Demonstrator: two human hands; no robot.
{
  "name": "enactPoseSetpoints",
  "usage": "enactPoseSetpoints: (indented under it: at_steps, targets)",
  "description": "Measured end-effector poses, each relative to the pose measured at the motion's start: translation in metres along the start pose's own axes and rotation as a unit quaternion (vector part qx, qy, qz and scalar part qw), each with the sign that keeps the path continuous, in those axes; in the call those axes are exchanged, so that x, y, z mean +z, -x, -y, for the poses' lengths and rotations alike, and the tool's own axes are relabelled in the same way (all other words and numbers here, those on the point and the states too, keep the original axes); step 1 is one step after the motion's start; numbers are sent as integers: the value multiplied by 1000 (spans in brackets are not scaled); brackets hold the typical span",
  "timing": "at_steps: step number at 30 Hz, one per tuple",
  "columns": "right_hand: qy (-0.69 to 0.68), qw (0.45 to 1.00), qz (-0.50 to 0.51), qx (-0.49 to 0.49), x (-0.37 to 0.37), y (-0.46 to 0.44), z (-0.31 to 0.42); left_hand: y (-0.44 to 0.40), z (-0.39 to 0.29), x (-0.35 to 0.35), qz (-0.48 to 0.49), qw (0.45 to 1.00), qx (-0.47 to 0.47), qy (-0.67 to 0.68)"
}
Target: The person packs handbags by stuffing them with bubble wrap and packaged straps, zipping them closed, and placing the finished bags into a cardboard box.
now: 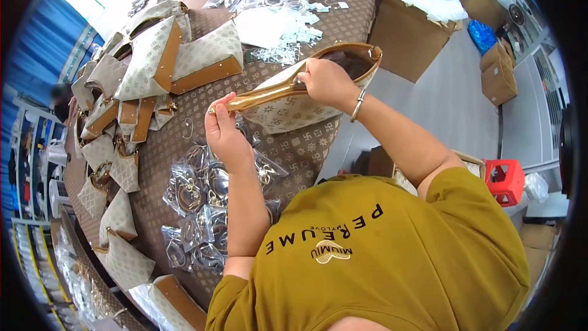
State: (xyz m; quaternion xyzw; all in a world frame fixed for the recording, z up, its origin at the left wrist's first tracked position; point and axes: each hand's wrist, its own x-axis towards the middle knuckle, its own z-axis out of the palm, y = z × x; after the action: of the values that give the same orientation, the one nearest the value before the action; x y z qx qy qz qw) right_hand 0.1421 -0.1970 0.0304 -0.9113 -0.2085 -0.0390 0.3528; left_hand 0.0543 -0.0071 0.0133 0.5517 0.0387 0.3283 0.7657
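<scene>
The left hand (228,140) pinched the end of the gold metal zip (264,95) and the right hand (329,86) grasped it farther right, apparently to keep it taut along the cream patterned, tan-trimmed handbag (288,116) above the brown patterned tablecloth (300,158). Right fingers obscured any slider; dark interior unreadable. Far left, similar cream-and-tan handbags (147,58) overlapped, partly hiding one another.
</scene>
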Motion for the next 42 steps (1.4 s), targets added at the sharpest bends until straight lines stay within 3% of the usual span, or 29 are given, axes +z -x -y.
enactPoseSetpoints:
  at_steps: [4,5,6,7,8,10,11,14,19,22,23,26,27,30,31,34,38,42]
  targets:
    - [4,1000,5,-1,-14,-5,-14,0,-3,18,25,998,-32,-43]
    - [-34,999,18,-1,-15,-5,-17,-2,-7,25,37,967,127,-220]
    - [-72,997,33,-5,-15,-6,-19,-6,-14,36,44,879,279,-383]
    - [-69,997,36,-3,-14,-7,-19,-9,-19,44,47,742,414,-526]
    - [-94,995,31,-10,-10,-7,-16,-6,-20,56,47,744,409,-527]
    - [-146,989,24,-27,-2,-6,-11,1,-18,81,224,638,422,-604]
    - [-146,988,28,-29,-1,-6,-12,-4,-11,82,222,638,420,-607]
    - [-58,993,46,-95,-5,-9,-21,-22,17,80,321,572,166,-736]
    - [84,982,127,-110,-5,-11,-31,-22,19,78,348,560,138,-739]
    - [117,984,95,-93,8,-17,-32,-18,21,69,300,559,257,-729]
    - [121,983,96,-98,5,-22,-33,-21,18,66,294,562,257,-729]
    - [-92,986,135,-30,-7,-22,-28,-27,-7,56,197,537,358,-738]
    - [-92,986,139,-29,-3,-22,-20,-28,-8,54,198,538,354,-739]
    - [-254,951,176,-24,12,-23,17,-32,-7,57,305,604,212,-705]
    - [-254,951,175,-23,5,-26,16,-34,-5,56,306,605,212,-704]
    - [-133,964,213,-89,-18,-37,-1,-39,1,43,299,648,267,-648]
    - [-51,945,287,-145,-26,-32,-38,-37,3,41,289,666,286,-625]
    - [23,936,330,-118,-19,-44,-42,-38,6,43,293,668,284,-623]
